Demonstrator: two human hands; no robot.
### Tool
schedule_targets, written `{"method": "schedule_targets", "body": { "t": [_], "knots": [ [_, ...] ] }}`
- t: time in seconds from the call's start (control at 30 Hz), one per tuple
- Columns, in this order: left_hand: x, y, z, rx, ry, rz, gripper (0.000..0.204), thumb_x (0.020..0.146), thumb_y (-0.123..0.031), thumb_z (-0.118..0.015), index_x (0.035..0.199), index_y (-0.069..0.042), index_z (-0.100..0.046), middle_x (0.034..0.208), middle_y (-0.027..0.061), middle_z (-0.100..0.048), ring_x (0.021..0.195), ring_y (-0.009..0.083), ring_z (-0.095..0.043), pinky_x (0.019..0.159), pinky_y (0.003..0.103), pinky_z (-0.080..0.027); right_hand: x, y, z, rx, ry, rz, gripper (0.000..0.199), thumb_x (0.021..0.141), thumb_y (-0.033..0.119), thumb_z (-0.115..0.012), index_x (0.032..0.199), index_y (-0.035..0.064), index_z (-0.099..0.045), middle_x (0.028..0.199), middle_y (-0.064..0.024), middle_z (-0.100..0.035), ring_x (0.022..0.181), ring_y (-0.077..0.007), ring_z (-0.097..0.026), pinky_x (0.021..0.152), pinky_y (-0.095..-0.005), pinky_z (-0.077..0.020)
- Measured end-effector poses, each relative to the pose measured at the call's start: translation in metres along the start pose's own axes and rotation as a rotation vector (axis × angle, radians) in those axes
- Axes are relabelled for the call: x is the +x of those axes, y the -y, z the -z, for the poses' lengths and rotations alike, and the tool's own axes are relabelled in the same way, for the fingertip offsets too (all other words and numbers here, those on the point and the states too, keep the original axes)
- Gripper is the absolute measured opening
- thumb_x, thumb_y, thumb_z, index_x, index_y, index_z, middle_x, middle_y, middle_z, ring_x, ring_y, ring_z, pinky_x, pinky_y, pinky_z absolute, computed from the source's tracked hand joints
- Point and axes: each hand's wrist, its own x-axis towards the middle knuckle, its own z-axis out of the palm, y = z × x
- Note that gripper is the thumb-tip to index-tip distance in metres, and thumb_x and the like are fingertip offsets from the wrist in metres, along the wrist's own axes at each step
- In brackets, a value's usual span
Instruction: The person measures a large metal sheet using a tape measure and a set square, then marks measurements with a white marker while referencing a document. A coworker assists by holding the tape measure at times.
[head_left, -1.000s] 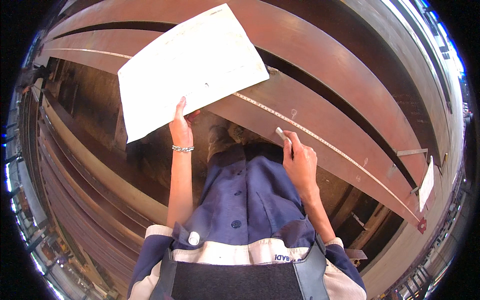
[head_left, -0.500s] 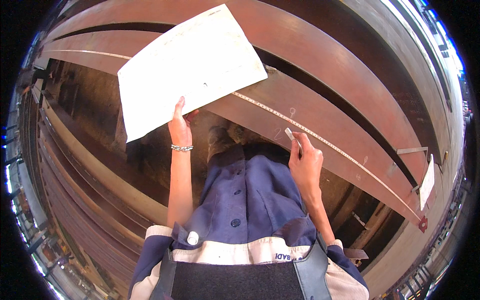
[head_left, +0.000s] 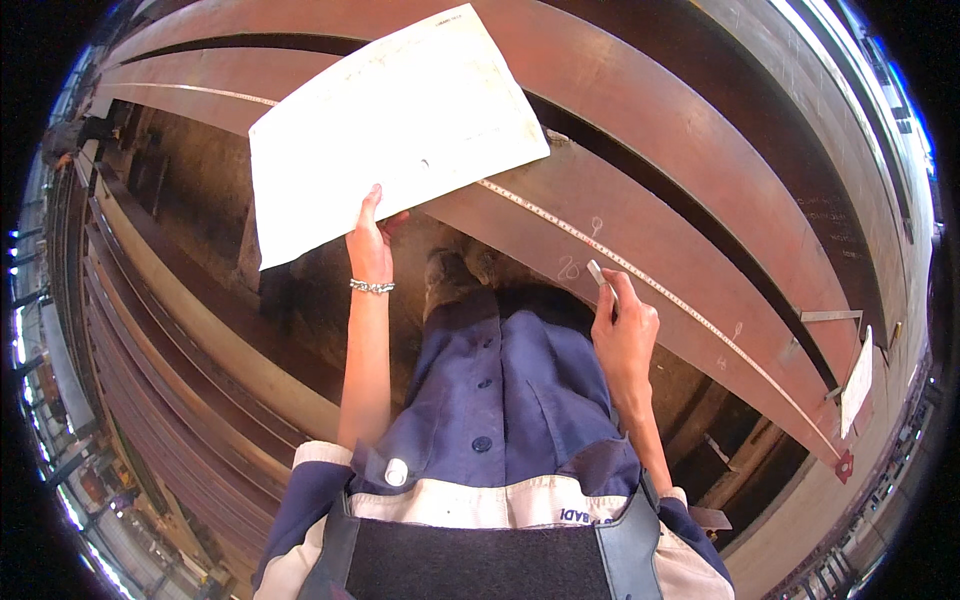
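My left hand (head_left: 372, 245) grips the lower edge of a large white paper sheet (head_left: 390, 120), thumb on top. The sheet hides part of the steel beam behind it. My right hand (head_left: 625, 320) pinches a short white chalk stick (head_left: 597, 272), its tip close to the reddish-brown steel beam (head_left: 540, 225). Fresh pale chalk marks (head_left: 569, 267) show just left of the chalk. A measuring tape (head_left: 640, 275) lies stretched along the beam, passing under the paper from my view. Other chalk marks (head_left: 597, 226) stand beside the tape.
A parallel steel beam (head_left: 640, 110) lies beyond a dark gap. At the right are a metal square (head_left: 830, 316), a white card (head_left: 856, 382) and a red piece (head_left: 844, 466) at the tape's end. Several long beams (head_left: 190, 390) are stacked at left. A white cylindrical piece (head_left: 397, 472) pokes from my pocket.
My right hand has added a stroke to the chalk writing and shifted slightly right. The whole scene has slid a little rightward; my left hand keeps hold of the paper.
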Motion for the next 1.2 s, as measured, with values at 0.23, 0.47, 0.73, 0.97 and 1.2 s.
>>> {"method": "schedule_targets", "body": {
  "t": [0.23,0.47,0.73,0.97,1.2],
  "knots": [
    [0.000,-0.001,0.001,0.013,0.011,-0.022,0.029,0.088,-0.020,-0.062,0.110,-0.001,-0.061,0.108,0.0073,-0.061,0.088,0.0159,-0.062,0.067,0.031,-0.057,-0.005,-0.004,-0.002,-0.079,0.030,0.012,0.014,0.091,0.012,-0.051,0.101,0.0077,-0.059,0.063,-0.0185,-0.060,0.062,-0.0368,-0.062,0.056,-0.0452,-0.0457],
    [0.004,-0.002,0.007,-0.052,0.013,0.006,0.027,0.088,-0.021,-0.061,0.107,-0.002,-0.062,0.100,0.0060,-0.064,0.083,0.0161,-0.063,0.065,0.030,-0.055,0.001,-0.007,0.004,-0.024,-0.005,-0.013,0.015,0.092,0.014,-0.051,0.102,0.0072,-0.060,0.065,-0.0184,-0.061,0.064,-0.0366,-0.062,0.058,-0.0456,-0.0460],
    [0.008,-0.009,0.013,-0.099,0.002,-0.041,0.025,0.088,-0.018,-0.062,0.106,-0.001,-0.063,0.101,0.0060,-0.064,0.084,0.0163,-0.062,0.067,0.030,-0.053,-0.003,-0.015,0.003,-0.102,0.016,0.033,0.015,0.092,0.014,-0.051,0.102,0.0072,-0.060,0.067,-0.0201,-0.061,0.064,-0.0384,-0.062,0.057,-0.0471,-0.0452],
    [0.006,-0.037,0.019,-0.153,-0.033,-0.082,0.022,0.088,-0.015,-0.061,0.105,-0.002,-0.062,0.101,0.0064,-0.065,0.088,0.0167,-0.062,0.071,0.031,-0.052,0.019,-0.007,0.025,0.164,-0.124,-0.046,0.013,0.092,0.012,-0.056,0.099,0.0019,-0.059,0.057,-0.0090,-0.053,0.050,-0.0137,-0.049,0.049,-0.0299,-0.0395],
    [0.020,-0.055,0.062,-0.221,-0.110,-0.131,0.020,0.086,-0.012,-0.062,0.103,-0.001,-0.063,0.100,0.0073,-0.066,0.091,0.0169,-0.063,0.074,0.030,-0.050,0.044,0.005,0.029,0.754,-0.056,-0.126,0.014,0.096,0.013,-0.052,0.095,-0.0001,-0.058,0.063,0.0044,-0.046,0.055,-0.0015,-0.039,0.047,-0.0185,-0.0274]
  ]
}}
